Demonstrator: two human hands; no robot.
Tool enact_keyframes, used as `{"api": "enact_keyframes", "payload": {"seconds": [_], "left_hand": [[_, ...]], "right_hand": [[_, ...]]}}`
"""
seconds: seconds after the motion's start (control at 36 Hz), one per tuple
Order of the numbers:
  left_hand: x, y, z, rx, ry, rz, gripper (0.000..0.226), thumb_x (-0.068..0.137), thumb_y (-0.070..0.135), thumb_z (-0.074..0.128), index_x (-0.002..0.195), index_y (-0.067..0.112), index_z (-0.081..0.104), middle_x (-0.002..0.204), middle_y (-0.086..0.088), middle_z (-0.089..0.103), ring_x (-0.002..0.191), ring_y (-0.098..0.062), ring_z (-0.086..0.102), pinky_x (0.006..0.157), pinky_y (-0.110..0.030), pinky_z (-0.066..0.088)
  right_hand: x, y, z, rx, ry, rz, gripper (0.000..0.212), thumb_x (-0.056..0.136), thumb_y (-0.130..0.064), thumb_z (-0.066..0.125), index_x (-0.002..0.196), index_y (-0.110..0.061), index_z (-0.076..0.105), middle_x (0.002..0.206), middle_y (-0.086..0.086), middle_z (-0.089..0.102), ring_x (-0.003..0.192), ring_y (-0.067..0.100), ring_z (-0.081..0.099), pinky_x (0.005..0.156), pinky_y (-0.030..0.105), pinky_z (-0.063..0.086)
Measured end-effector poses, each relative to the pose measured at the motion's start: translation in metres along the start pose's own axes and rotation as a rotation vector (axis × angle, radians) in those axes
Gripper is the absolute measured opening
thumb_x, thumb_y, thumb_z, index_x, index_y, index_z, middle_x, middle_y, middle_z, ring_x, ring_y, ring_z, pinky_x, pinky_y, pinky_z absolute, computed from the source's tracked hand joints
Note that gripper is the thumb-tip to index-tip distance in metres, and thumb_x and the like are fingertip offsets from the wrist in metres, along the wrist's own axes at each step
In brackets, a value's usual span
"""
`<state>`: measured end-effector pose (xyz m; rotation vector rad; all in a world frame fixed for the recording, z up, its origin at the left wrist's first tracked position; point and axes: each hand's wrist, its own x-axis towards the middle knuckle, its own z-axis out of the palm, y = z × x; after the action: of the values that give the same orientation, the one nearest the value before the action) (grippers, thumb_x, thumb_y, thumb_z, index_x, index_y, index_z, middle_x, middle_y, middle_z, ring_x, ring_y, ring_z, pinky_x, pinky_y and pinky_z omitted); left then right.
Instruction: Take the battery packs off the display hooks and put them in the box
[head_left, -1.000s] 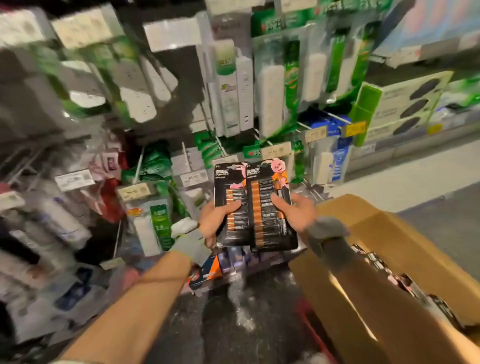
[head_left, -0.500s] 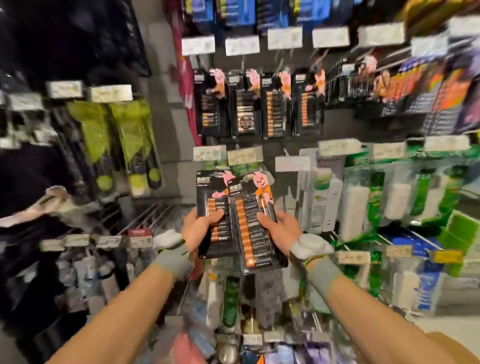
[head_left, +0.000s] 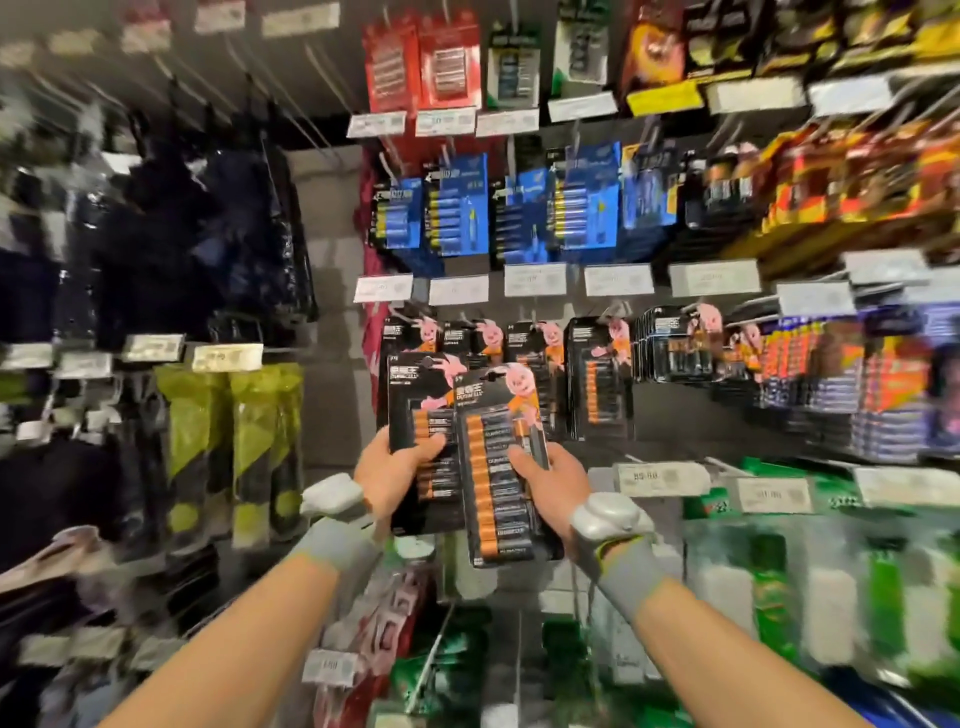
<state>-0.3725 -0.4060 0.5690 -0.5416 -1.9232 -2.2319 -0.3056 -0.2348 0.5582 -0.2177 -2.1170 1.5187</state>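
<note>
I hold two black battery packs with copper-topped cells and a pink rabbit print, upright in front of the display. My left hand (head_left: 389, 475) grips the left battery pack (head_left: 418, 395) at its lower edge, thumb across the front. My right hand (head_left: 550, 480) grips the right battery pack (head_left: 493, 467), which overlaps the left one. Behind them, more matching battery packs (head_left: 600, 379) hang on hooks in a row. The box is out of view.
Blue battery packs (head_left: 462, 208) hang on the row above, red ones (head_left: 421, 67) higher still. White price tags (head_left: 535, 279) line each hook row. Green and white packaged goods (head_left: 779, 582) fill the lower right; dark and yellow-green items (head_left: 228, 441) hang at left.
The view has swung up from the cardboard box and lower shelves to the battery hooks. Both hands have kept hold of the two packs and lifted them toward the display row.
</note>
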Motion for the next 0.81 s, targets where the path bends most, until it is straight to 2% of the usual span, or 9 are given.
{"api": "enact_keyframes", "payload": {"seconds": [0.06,0.14,0.19,0.33,0.42,0.5,0.64,0.75,0.81], "left_hand": [[0.007,0.002,0.011,0.008,0.006,0.017,0.018,0.083,0.015,0.076,0.1,0.02,0.069,0.088,0.0,0.077,0.074,-0.013,0.073,0.065,-0.027,0.055],[0.016,0.006,0.026,0.047,0.036,0.049,0.025,0.08,0.02,0.079,0.103,0.021,0.071,0.097,0.0,0.076,0.091,-0.021,0.073,0.091,-0.042,0.055],[0.022,0.009,0.037,0.055,0.054,0.055,0.026,0.08,0.022,0.079,0.105,0.021,0.071,0.099,0.0,0.076,0.094,-0.022,0.072,0.097,-0.046,0.052],[0.032,0.016,0.054,0.06,0.047,0.054,0.024,0.083,0.021,0.077,0.105,0.023,0.066,0.104,-0.001,0.073,0.096,-0.02,0.069,0.096,-0.043,0.051],[0.041,0.015,0.064,0.051,0.043,0.068,0.02,0.085,0.019,0.075,0.101,0.024,0.065,0.103,0.0,0.072,0.097,-0.021,0.068,0.094,-0.041,0.051],[0.047,0.016,0.067,0.051,0.054,0.07,0.028,0.083,0.02,0.076,0.11,0.018,0.067,0.104,-0.002,0.074,0.097,-0.021,0.07,0.096,-0.043,0.052],[0.057,0.016,0.07,0.076,0.066,0.085,0.027,0.083,0.02,0.076,0.108,0.018,0.068,0.103,-0.002,0.074,0.099,-0.022,0.07,0.097,-0.044,0.051],[0.06,0.015,0.071,0.103,0.107,0.099,0.034,0.083,0.019,0.077,0.114,0.013,0.067,0.105,-0.003,0.073,0.101,-0.022,0.068,0.098,-0.042,0.051],[0.062,0.014,0.07,0.1,0.107,0.096,0.034,0.083,0.019,0.077,0.114,0.013,0.066,0.105,-0.003,0.073,0.101,-0.022,0.069,0.098,-0.043,0.051]], "right_hand": [[0.009,-0.003,-0.01,0.009,-0.005,-0.027,0.047,0.093,-0.042,0.056,0.127,-0.009,0.055,0.122,0.008,0.061,0.115,0.027,0.056,0.098,0.034,0.042],[0.023,-0.006,-0.023,0.025,0.001,-0.028,0.057,0.091,-0.047,0.056,0.133,-0.01,0.051,0.132,0.008,0.057,0.121,0.028,0.052,0.106,0.041,0.039],[0.032,-0.008,-0.032,0.048,0.002,-0.037,0.058,0.09,-0.048,0.057,0.133,-0.01,0.05,0.132,0.009,0.057,0.12,0.028,0.053,0.106,0.045,0.039],[0.047,-0.013,-0.041,0.051,-0.027,-0.077,0.057,0.091,-0.05,0.055,0.133,-0.012,0.049,0.133,0.008,0.056,0.12,0.026,0.052,0.105,0.041,0.04],[0.061,-0.012,-0.049,0.026,0.0,-0.103,0.059,0.094,-0.047,0.052,0.14,-0.011,0.042,0.142,0.006,0.048,0.13,0.026,0.044,0.107,0.036,0.035],[0.07,-0.014,-0.053,0.031,0.024,-0.119,0.061,0.094,-0.045,0.052,0.143,-0.01,0.039,0.143,0.005,0.046,0.131,0.026,0.043,0.105,0.033,0.033],[0.082,-0.017,-0.057,0.057,0.041,-0.118,0.066,0.094,-0.043,0.054,0.147,-0.01,0.031,0.149,0.007,0.039,0.136,0.027,0.037,0.108,0.033,0.03],[0.088,-0.018,-0.06,0.074,0.037,-0.11,0.061,0.096,-0.04,0.053,0.145,-0.009,0.034,0.14,0.006,0.046,0.131,0.027,0.042,0.102,0.031,0.032],[0.093,-0.018,-0.058,0.083,0.029,-0.096,0.065,0.094,-0.044,0.053,0.147,-0.012,0.032,0.146,0.006,0.042,0.134,0.027,0.04,0.109,0.036,0.032]]}}
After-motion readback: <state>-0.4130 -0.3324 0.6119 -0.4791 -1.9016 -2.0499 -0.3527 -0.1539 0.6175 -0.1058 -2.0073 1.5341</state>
